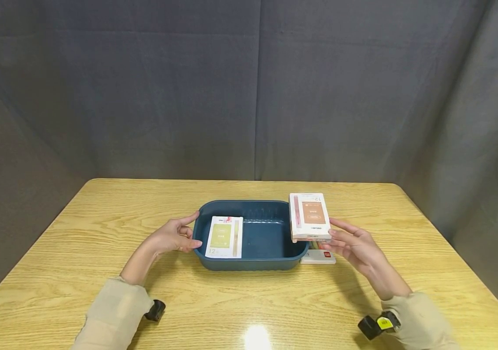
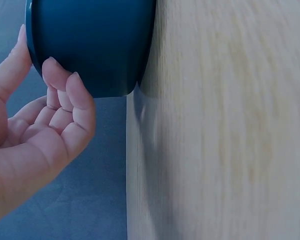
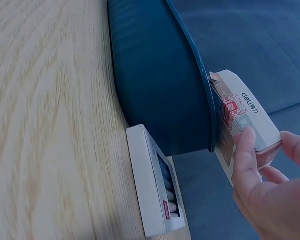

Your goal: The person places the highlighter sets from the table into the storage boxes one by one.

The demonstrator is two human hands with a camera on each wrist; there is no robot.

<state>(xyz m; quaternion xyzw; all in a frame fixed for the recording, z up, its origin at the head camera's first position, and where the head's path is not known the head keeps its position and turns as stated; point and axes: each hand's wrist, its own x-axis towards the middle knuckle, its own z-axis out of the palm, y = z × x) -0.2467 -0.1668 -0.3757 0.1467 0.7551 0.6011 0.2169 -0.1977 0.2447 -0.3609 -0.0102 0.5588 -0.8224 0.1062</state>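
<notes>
Up by the right rim of the blue bin (image 1: 249, 264), the orange-labelled box (image 1: 312, 214) was pinched in the right hand (image 1: 358, 245), while the bin's left end was gripped by the half-curled left hand (image 1: 174, 236), probably just so it'd stay put.

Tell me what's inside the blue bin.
A white box with a yellowish panel lies in the left end of the blue bin. Whatever is under it is hidden, and the orange-panelled box in the right grip covers the bin's far right corner from the head view.
</notes>
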